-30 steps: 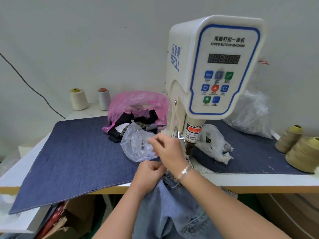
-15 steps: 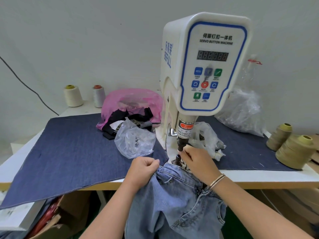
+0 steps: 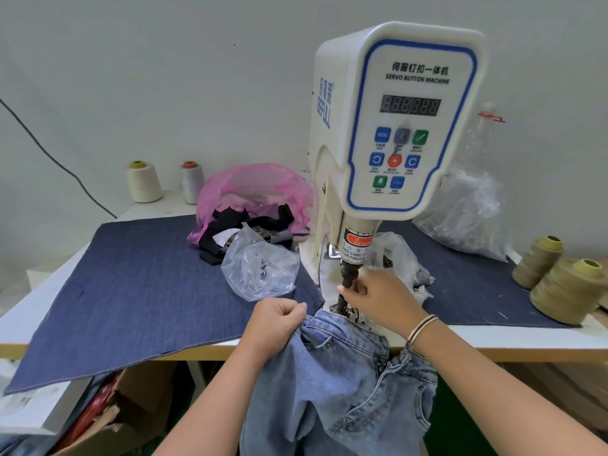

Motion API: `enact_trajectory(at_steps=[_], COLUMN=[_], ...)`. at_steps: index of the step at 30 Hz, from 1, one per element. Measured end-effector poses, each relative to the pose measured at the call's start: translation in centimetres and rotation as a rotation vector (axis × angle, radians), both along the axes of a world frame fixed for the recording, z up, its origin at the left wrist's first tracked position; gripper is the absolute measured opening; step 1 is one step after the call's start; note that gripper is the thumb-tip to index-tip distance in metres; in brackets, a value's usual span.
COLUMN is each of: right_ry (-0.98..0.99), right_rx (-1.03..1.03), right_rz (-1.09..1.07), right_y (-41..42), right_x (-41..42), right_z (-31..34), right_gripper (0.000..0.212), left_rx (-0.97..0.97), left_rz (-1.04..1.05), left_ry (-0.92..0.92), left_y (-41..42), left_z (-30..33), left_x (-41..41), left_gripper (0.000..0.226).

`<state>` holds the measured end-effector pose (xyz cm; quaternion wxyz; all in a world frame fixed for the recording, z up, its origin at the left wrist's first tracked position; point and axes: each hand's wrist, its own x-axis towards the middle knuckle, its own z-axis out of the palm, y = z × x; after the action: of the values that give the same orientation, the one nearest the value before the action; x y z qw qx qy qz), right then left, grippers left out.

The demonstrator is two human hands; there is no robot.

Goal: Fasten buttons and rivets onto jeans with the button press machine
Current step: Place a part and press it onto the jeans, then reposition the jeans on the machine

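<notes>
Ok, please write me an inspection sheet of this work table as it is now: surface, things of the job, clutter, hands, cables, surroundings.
Surface: white table, mostly under a dark denim cloth.
Job's things: servo button machine upright, its punch above the waistband of the light jeans, which hang over the front edge.
Clutter: clear bag, pink bag with black scraps, four thread cones, more clear bags at the right.
Hands: left hand grips the jeans; right hand has its fingers at the punch; what they pinch cannot be told.
Cables: one dark cable along the wall.
Surroundings: grey wall, cardboard box below.
</notes>
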<state>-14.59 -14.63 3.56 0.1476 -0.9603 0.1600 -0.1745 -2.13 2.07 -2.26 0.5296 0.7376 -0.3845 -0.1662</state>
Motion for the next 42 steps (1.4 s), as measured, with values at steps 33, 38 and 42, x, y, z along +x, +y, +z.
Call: enact_trajectory(at_steps=[33,38,42], right_ry=[-0.221,-0.079,-0.289], right_rx=[0.365,0.627,1.424], right_rz=[0.015,0.099,0.117], right_y=[4.9,5.0,4.0], right_x=[-4.8,-5.1,-4.7], right_z=[-3.2,-1.0,0.7], right_gripper=[0.041,0.032,0.022], left_rx=[-0.162,-0.273,-0.337], left_rz=[-0.013,-0.078,-0.045], left_ry=[0.124,0.111,0.216], left_y=[0.2,-0.1,0.4], left_z=[1.5,3.4,3.4], left_x=[-0.9,-2.7,-2.8], left_gripper=[0.057,0.051,0.032])
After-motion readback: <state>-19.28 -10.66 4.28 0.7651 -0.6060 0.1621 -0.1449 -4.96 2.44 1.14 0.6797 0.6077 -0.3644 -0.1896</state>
